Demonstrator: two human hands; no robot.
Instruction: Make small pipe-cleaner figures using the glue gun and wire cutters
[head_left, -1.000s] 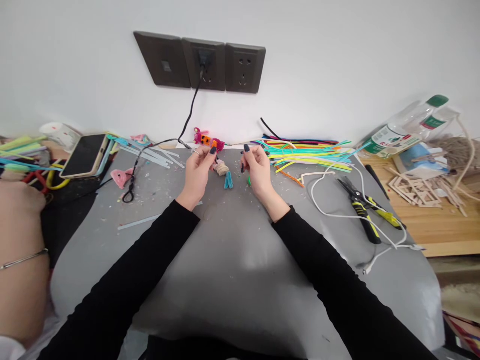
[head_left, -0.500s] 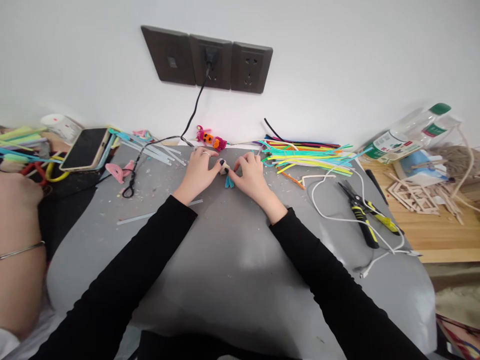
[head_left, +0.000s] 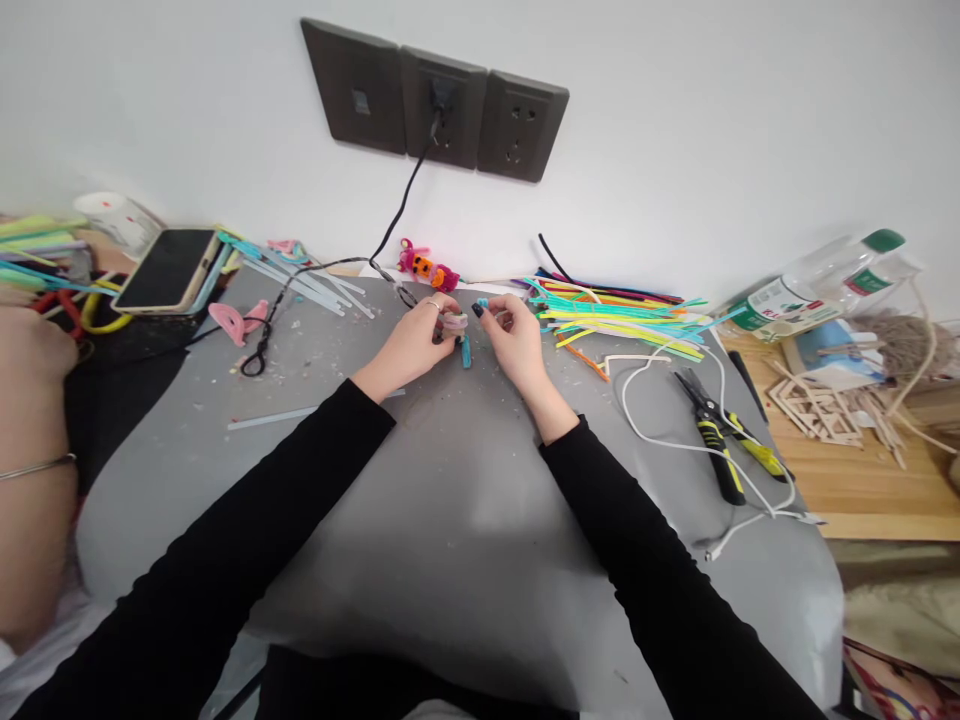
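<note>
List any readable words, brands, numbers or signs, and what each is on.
Nothing legible enough to quote.
White-and-green bottle label: lettering, too blurred to read.
Green patch near the green cap: pale marks, too blurred.
White cup: marks too small to tell if text.

Left of the left hand [head_left: 415,342], phone [head_left: 166,270]; behind that hand, figurine [head_left: 427,270]; right of the right hand [head_left: 517,342], pipe cleaners [head_left: 615,318]; farther right, pliers [head_left: 709,411] on the worktop [head_left: 450,560]; behind and right of them, bottle [head_left: 814,285].
</note>
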